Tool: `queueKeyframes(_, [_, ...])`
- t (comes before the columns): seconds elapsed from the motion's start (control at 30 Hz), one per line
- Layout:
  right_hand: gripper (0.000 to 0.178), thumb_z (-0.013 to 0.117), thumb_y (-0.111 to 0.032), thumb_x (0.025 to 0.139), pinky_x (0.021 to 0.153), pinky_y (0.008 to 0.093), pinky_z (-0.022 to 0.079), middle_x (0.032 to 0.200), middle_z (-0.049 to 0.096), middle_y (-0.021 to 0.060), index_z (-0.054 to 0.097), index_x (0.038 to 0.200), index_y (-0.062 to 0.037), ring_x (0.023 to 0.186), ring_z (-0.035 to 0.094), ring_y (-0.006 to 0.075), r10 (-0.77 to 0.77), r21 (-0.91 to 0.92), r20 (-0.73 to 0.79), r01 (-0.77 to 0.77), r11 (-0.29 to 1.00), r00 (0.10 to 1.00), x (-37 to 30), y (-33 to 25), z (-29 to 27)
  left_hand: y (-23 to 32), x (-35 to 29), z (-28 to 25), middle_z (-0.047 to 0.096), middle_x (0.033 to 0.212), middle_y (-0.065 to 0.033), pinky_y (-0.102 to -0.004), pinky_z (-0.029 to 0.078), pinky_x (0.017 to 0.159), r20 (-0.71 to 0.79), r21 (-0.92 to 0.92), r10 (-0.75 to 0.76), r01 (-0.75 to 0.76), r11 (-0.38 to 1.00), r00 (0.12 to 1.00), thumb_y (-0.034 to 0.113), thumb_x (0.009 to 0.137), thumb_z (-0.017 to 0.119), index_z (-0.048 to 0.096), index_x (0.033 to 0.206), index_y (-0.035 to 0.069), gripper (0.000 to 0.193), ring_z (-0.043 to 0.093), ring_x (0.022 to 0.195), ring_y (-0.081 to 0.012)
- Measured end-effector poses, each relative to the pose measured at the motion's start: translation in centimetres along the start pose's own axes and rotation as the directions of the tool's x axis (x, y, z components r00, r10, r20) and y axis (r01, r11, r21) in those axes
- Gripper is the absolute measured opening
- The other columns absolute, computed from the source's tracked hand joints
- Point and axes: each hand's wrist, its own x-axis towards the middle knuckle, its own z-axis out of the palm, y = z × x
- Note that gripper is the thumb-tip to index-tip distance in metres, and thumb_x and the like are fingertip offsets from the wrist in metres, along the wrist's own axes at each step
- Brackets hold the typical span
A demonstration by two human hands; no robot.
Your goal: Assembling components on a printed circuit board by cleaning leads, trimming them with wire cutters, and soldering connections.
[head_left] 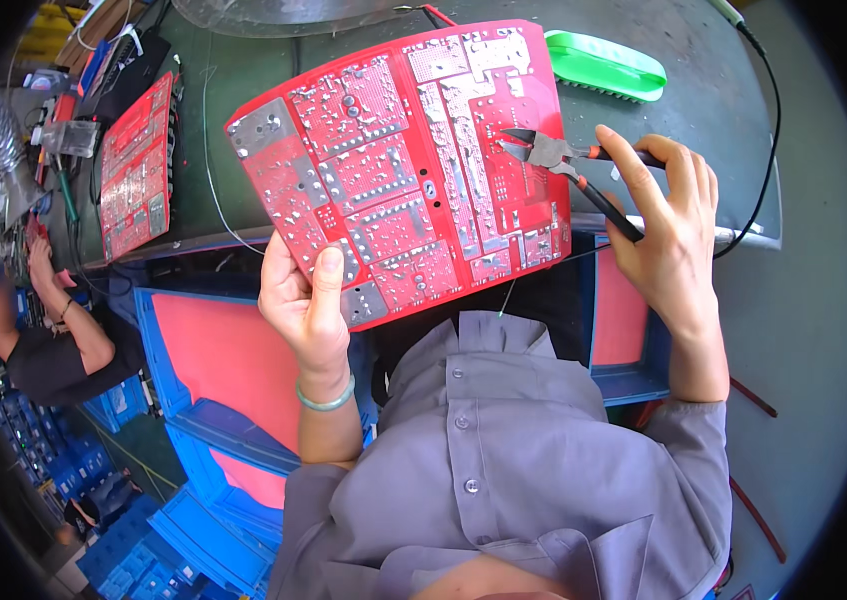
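While the left hand [308,300] pinches the red circuit board [403,170] by its lower edge, tilted above the desk's [703,90] near edge, right-hand fingers [663,200] clasp open-jawed cutters [568,165] at its solder side; stiff, light, probably fragile, best held by edges.

Bright, even daylight, soft shadows. Glare on solder pads of red circuit board [408,170]. Heavy fisheye bend w/ black vignette at corners; left edge blurry.

A large red printed circuit board [408,170] is gripped at its lower edge by the left hand [305,300]; red-handled steel cutting pliers [568,165], clasped by the right hand [668,225], are pressed against its solder side.
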Motion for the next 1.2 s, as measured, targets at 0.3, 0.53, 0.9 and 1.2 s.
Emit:
queueKeyframes(0.3, [0.062,0.068,-0.002,0.064,0.083,0.0385,0.037,0.099,0.051,0.0091,0.055,0.122,-0.0187,0.091,0.05,0.026,-0.012,-0.05,-0.036,0.011,0.999,0.999,0.0,0.2,0.6,0.9,-0.1,0.6,0.061,0.104,-0.0096,-0.0237,0.045,0.082,-0.019,0.019,0.021,-0.021,1.0,1.0,0.004,0.087,0.055,0.047,0.119,-0.007,0.034,0.058,0.09,-0.0101])
queueKeyframes(0.53, [0.067,0.07,0.002,0.061,0.084,0.0388,0.039,0.098,0.052,0.0097,0.055,0.124,-0.0173,0.091,0.051,0.0255,-0.004,-0.034,-0.036,0.003,0.999,0.999,0.2,0.4,0.9,1.6,-0.2,0.8,0.06,0.103,-0.0094,-0.0231,0.044,0.081,-0.012,0.034,0.009,-0.008,0.999,1.0,0.003,0.087,0.055,0.048,0.117,-0.008,0.033,0.057,0.089,-0.0095])
queueKeyframes(0.9, [0.057,0.065,0.005,0.065,0.07,0.0344,0.043,0.088,0.053,0.0082,0.059,0.118,-0.0151,0.077,0.053,0.0226,-0.053,-0.064,-0.072,0.048,0.997,0.996,0.4,1.2,1.3,2.2,-0.2,1.2,0.06,0.102,-0.0095,-0.0228,0.044,0.081,-0.023,0.051,0.018,-0.017,0.999,1.0,0.002,0.086,0.055,0.048,0.118,-0.007,0.034,0.057,0.088,-0.0096])
queueKeyframes(1.2, [0.062,0.065,0.008,0.06,0.071,0.0318,0.045,0.089,0.054,0.0092,0.059,0.117,-0.0133,0.08,0.056,0.0229,0.199,0.249,-0.103,-0.169,0.954,0.974,-0.2,2.3,2.5,2.6,-0.2,1.8,0.06,0.103,-0.0099,-0.0232,0.045,0.081,-0.032,0.066,0.01,-0.007,0.998,0.999,0.003,0.087,0.055,0.048,0.118,-0.007,0.034,0.058,0.089,-0.0103])
